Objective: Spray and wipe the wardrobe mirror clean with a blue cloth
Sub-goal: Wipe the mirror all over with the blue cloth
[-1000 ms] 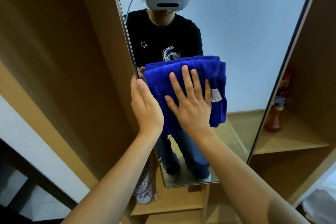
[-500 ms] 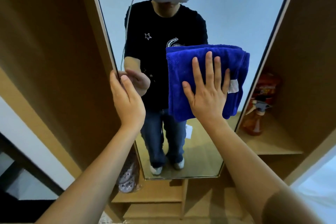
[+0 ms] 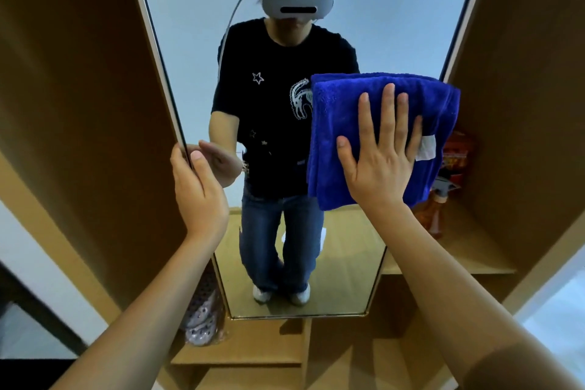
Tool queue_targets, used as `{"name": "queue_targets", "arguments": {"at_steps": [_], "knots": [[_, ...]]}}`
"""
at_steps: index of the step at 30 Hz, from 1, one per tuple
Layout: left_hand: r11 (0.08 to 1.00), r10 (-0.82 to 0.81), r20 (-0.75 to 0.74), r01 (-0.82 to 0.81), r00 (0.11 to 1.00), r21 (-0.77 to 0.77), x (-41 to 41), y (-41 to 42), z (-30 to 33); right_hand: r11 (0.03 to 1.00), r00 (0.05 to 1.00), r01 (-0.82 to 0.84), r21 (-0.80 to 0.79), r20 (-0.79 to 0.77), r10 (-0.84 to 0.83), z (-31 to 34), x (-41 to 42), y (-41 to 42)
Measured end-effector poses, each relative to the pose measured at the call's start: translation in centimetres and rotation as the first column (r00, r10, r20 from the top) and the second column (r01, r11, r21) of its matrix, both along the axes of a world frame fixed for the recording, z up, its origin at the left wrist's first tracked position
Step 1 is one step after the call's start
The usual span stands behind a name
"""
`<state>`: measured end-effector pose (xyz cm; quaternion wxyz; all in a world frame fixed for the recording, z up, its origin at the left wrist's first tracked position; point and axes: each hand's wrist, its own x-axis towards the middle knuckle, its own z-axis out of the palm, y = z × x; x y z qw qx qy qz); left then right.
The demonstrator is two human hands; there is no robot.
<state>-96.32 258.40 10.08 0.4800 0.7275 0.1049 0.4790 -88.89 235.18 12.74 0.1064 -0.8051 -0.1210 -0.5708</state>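
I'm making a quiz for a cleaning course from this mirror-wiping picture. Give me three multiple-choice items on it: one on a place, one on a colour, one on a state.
1. Where does the orange spray bottle stand?
A. on a wardrobe shelf right of the mirror
B. on the floor left of the mirror
C. in the left hand

2. What colour is the cloth?
A. green
B. blue
C. white

3. How does the right hand meet the cloth?
A. it pinches one corner
B. it hangs clear of it
C. it presses it flat against the mirror, fingers straight

Answers: 1 A, the bottle shows on the shelf just past the cloth's right edge; 2 B, the folded cloth is deep blue; 3 C, the palm and spread fingers lie flat on the cloth, while the left hand grips the mirror's left edge.
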Motion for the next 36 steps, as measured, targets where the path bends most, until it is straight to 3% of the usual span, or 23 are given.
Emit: {"name": "queue_targets", "arguments": {"at_steps": [12, 22, 31, 36], "knots": [[0.988, 0.071, 0.131, -0.088, 0.989, 0.129, 1.1, 0.2, -4.4, 0.999, 0.999, 0.027, 0.021, 0.028, -0.027, -12.5, 0.2, 0.7], [0.982, 0.069, 0.186, -0.1, 0.98, 0.163, 1.2, 0.8, -5.5, 0.997, 0.991, -0.022, 0.076, 0.134, 0.011, -6.4, -0.1, 3.7], [0.98, 0.107, 0.248, -0.144, 0.963, 0.135, 1.4, 0.6, -6.8, 0.999, 0.993, -0.033, -0.015, 0.112, 0.034, -16.1, -0.3, 5.5], [0.968, 0.102, 0.267, -0.158, 0.958, 0.197, 2.0, 1.0, -7.5, 0.998, 0.979, -0.059, 0.01, 0.195, 0.056, -13.6, 0.1, 7.4]]}}
